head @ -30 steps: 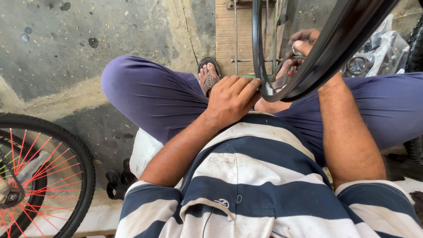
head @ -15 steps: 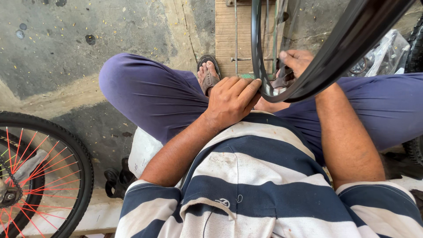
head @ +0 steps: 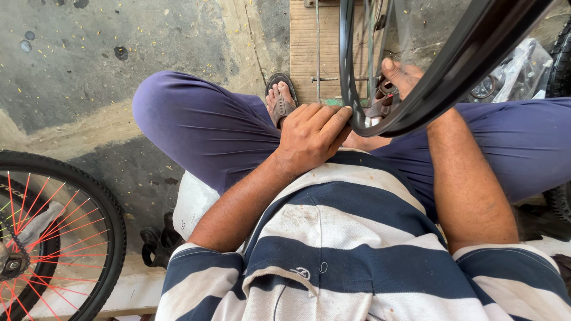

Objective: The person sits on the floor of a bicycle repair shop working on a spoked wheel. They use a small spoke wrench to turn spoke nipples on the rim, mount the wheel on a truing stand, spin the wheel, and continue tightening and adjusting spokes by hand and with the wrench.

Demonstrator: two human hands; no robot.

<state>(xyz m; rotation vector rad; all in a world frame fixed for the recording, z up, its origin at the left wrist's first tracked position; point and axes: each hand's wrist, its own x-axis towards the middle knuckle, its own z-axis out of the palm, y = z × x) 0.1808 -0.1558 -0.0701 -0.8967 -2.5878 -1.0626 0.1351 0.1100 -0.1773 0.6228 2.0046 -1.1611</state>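
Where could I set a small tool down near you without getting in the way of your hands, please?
The bare concrete floor beyond the left knee, above the spoked bicycle wheel, is open. It is crowded ahead: the left hand rests at the black rim, the right hand works inside it, and a wooden board and sandalled foot fill the rest.

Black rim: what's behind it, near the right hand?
Through the black rim: wooden board, thin metal rods, the right hand's fingers. Whatever those fingers grip is covered.

Stained grey concrete floor [head: 89, 53] in daylight, a wooden board [head: 306, 47] lying on it.
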